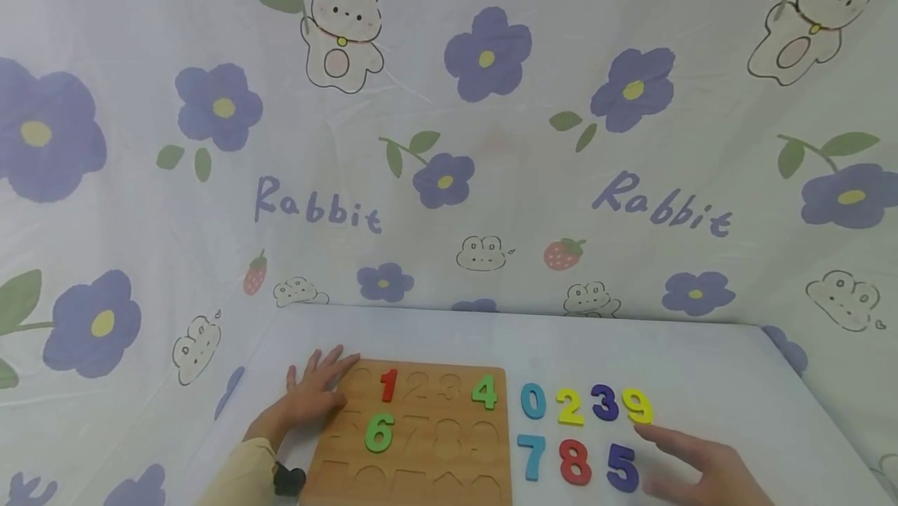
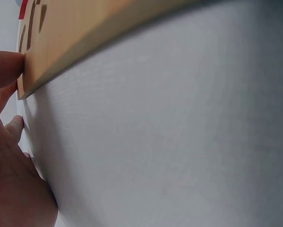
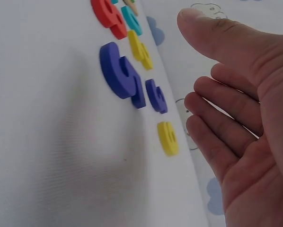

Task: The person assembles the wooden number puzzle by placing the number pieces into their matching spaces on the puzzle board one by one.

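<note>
My left hand (image 1: 310,398) lies at the upper left corner of a wooden number puzzle board (image 1: 415,458), fingers stretched out and touching its edge. In the board sit a red number 1 (image 1: 388,386), a green 4 (image 1: 485,392) and a green 6 (image 1: 380,433). To the right of the loose numbers hovers my right hand (image 1: 712,468), holding nothing. In the head view its fingertip appears beside the yellow 9 (image 1: 638,406); contact cannot be told. The purple 5 (image 3: 118,71) lies near that hand, and the right wrist view shows its fingers loosely bent.
Right of the board, loose pieces lie in two rows: blue 0 (image 1: 533,401), yellow 2 (image 1: 570,407), purple 3 (image 1: 605,402), blue 7 (image 1: 532,457) and red 8 (image 1: 575,461). A white table (image 1: 758,405) carries everything. Behind it hangs a flowered rabbit-print cloth (image 1: 533,132).
</note>
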`<state>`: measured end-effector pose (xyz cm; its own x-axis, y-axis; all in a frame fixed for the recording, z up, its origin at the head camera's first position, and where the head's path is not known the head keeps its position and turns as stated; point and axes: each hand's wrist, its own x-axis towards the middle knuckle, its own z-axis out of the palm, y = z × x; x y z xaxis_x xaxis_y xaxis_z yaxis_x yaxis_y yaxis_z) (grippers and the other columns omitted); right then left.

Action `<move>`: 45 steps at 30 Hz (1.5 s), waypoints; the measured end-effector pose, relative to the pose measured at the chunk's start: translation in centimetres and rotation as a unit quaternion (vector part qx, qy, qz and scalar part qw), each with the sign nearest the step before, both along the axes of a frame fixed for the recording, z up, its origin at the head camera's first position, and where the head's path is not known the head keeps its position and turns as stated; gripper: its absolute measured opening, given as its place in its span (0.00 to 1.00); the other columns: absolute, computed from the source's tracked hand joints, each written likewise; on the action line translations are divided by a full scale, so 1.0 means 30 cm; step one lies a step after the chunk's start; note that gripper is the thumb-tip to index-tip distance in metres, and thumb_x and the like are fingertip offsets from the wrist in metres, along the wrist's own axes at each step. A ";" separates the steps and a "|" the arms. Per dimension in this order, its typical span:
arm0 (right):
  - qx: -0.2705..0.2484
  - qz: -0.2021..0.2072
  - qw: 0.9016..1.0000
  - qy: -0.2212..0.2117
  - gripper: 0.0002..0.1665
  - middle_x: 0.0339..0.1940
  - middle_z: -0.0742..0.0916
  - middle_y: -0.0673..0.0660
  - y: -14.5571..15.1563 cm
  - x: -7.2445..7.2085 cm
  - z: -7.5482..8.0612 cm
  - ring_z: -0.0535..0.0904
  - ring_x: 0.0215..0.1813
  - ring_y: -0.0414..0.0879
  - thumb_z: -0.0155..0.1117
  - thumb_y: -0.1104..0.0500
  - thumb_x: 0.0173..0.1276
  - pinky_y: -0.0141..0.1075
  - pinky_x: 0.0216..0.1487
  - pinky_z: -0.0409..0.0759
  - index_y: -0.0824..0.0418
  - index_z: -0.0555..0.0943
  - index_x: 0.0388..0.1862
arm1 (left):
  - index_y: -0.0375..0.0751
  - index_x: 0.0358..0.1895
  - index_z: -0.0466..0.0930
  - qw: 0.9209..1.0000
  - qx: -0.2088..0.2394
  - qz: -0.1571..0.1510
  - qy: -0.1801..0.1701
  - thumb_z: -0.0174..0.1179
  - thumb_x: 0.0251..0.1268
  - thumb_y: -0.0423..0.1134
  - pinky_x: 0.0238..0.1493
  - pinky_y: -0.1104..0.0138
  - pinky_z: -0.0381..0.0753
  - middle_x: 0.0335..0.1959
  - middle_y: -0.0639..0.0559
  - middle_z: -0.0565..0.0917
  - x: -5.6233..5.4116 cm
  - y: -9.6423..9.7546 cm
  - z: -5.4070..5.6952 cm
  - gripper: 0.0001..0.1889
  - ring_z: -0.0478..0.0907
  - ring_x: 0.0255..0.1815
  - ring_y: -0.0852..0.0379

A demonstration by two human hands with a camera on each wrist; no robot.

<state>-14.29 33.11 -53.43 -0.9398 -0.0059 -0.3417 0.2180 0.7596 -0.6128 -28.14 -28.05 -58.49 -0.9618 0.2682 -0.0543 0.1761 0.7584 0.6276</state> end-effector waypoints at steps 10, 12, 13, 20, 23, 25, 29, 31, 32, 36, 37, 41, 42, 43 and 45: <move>0.003 -0.016 1.000 -0.006 0.53 0.77 0.84 0.58 -0.023 -0.006 -0.084 0.72 0.79 0.73 0.84 0.33 0.56 0.74 0.71 0.76 0.47 0.79 0.80 | 0.52 0.85 0.67 0.999 -0.033 0.013 -0.007 0.60 0.65 0.39 0.78 0.22 0.16 0.91 0.36 0.53 -0.029 -0.006 -0.041 0.41 0.33 0.91 0.23; 0.002 -0.011 1.000 0.000 0.53 0.75 0.85 0.58 -0.028 -0.009 -0.100 0.74 0.78 0.72 0.85 0.34 0.56 0.73 0.71 0.76 0.49 0.80 0.79 | 0.50 0.85 0.67 0.999 -0.033 0.013 -0.007 0.60 0.64 0.38 0.78 0.21 0.16 0.91 0.35 0.53 -0.031 -0.006 -0.040 0.41 0.33 0.90 0.23; 0.002 -0.009 1.000 0.003 0.52 0.74 0.86 0.58 -0.031 -0.012 -0.107 0.74 0.78 0.72 0.85 0.34 0.56 0.73 0.71 0.76 0.50 0.80 0.78 | 0.50 0.85 0.67 0.999 -0.034 0.012 -0.007 0.60 0.64 0.38 0.78 0.21 0.16 0.91 0.35 0.52 -0.028 -0.004 -0.035 0.41 0.33 0.90 0.23; 0.014 0.011 0.999 0.026 0.47 0.70 0.89 0.55 -0.040 -0.018 -0.146 0.78 0.76 0.68 0.87 0.41 0.57 0.70 0.72 0.78 0.51 0.83 0.75 | 0.52 0.85 0.68 0.999 -0.035 0.008 -0.022 0.61 0.64 0.39 0.78 0.21 0.18 0.91 0.35 0.52 -0.003 0.010 0.014 0.41 0.32 0.90 0.22; 0.024 0.020 0.999 0.042 0.45 0.68 0.89 0.54 -0.048 -0.018 -0.155 0.80 0.74 0.67 0.87 0.42 0.57 0.68 0.71 0.80 0.51 0.84 0.74 | 0.52 0.85 0.67 0.999 -0.039 0.008 -0.028 0.61 0.65 0.38 0.78 0.21 0.18 0.92 0.36 0.52 0.005 0.014 0.029 0.41 0.32 0.91 0.23; 0.028 0.021 0.998 0.047 0.44 0.68 0.90 0.53 -0.053 -0.017 -0.159 0.81 0.74 0.66 0.87 0.43 0.58 0.67 0.71 0.81 0.50 0.84 0.73 | 0.51 0.85 0.68 0.999 -0.037 0.009 -0.026 0.61 0.65 0.38 0.78 0.21 0.19 0.91 0.35 0.52 0.008 0.016 0.032 0.41 0.33 0.90 0.22; 0.036 0.009 0.998 0.046 0.43 0.67 0.90 0.53 -0.059 -0.015 -0.160 0.81 0.74 0.67 0.86 0.42 0.58 0.68 0.71 0.80 0.50 0.85 0.73 | 0.50 0.84 0.68 0.999 -0.027 0.011 -0.024 0.60 0.64 0.38 0.78 0.21 0.18 0.91 0.33 0.53 0.014 0.019 0.037 0.40 0.33 0.90 0.21; 0.040 0.008 0.998 0.048 0.43 0.66 0.91 0.53 -0.060 -0.013 -0.157 0.81 0.73 0.67 0.86 0.42 0.58 0.68 0.70 0.80 0.51 0.85 0.72 | 0.50 0.84 0.69 0.999 -0.022 0.013 -0.028 0.60 0.64 0.37 0.78 0.21 0.17 0.91 0.33 0.53 0.017 0.020 0.042 0.41 0.33 0.90 0.21; 0.043 0.009 0.998 0.050 0.43 0.66 0.91 0.53 -0.060 -0.013 -0.156 0.81 0.73 0.67 0.86 0.41 0.59 0.69 0.70 0.80 0.51 0.85 0.72 | 0.51 0.84 0.69 0.999 -0.023 0.013 -0.026 0.59 0.64 0.37 0.78 0.22 0.17 0.91 0.34 0.52 0.017 0.019 0.037 0.41 0.32 0.90 0.22; 0.050 0.007 0.997 0.053 0.43 0.65 0.91 0.54 -0.057 -0.011 -0.146 0.81 0.73 0.67 0.85 0.40 0.59 0.68 0.69 0.81 0.50 0.85 0.72 | 0.53 0.85 0.68 0.999 -0.026 0.016 -0.030 0.59 0.64 0.37 0.79 0.23 0.16 0.92 0.36 0.51 0.018 0.020 0.032 0.41 0.31 0.91 0.23; 0.049 0.006 0.998 0.050 0.43 0.67 0.90 0.55 -0.055 -0.012 -0.143 0.81 0.73 0.69 0.85 0.39 0.59 0.68 0.69 0.81 0.50 0.84 0.73 | 0.53 0.85 0.68 0.999 -0.026 0.017 -0.030 0.59 0.64 0.37 0.79 0.23 0.17 0.92 0.36 0.52 0.019 0.021 0.032 0.41 0.32 0.91 0.24; 0.043 -0.002 0.998 0.041 0.48 0.70 0.88 0.60 -0.065 -0.015 -0.100 0.78 0.75 0.71 0.83 0.34 0.59 0.70 0.68 0.81 0.50 0.82 0.76 | 0.52 0.85 0.68 0.998 -0.026 0.019 -0.044 0.60 0.63 0.36 0.79 0.23 0.17 0.92 0.36 0.51 0.022 0.030 0.056 0.42 0.31 0.91 0.24; 0.039 0.001 0.998 0.048 0.48 0.70 0.88 0.61 -0.075 -0.015 -0.082 0.79 0.75 0.71 0.83 0.35 0.60 0.70 0.68 0.81 0.50 0.81 0.77 | 0.52 0.85 0.68 0.998 -0.025 0.021 -0.047 0.60 0.64 0.36 0.79 0.23 0.16 0.92 0.37 0.51 0.021 0.030 0.058 0.41 0.31 0.91 0.24; 0.035 0.005 0.998 0.061 0.47 0.70 0.89 0.61 -0.089 -0.013 -0.060 0.80 0.74 0.70 0.83 0.36 0.60 0.69 0.68 0.82 0.50 0.81 0.77 | 0.52 0.85 0.68 0.998 -0.024 0.022 -0.049 0.60 0.64 0.36 0.79 0.23 0.16 0.92 0.37 0.51 0.019 0.030 0.060 0.41 0.30 0.91 0.24; 0.028 0.021 0.995 0.097 0.45 0.68 0.90 0.61 -0.129 -0.014 -0.012 0.83 0.72 0.67 0.83 0.39 0.62 0.66 0.67 0.84 0.50 0.82 0.76 | 0.52 0.85 0.69 0.998 -0.022 0.023 -0.050 0.59 0.65 0.35 0.79 0.23 0.15 0.92 0.37 0.51 0.015 0.029 0.062 0.40 0.30 0.91 0.24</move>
<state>-14.72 29.24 -53.80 -0.9875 -0.0322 -0.1541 0.0669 0.8001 -0.5962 -27.69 -27.19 -56.64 -0.9625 0.2187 -0.1607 0.0785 0.7913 0.6064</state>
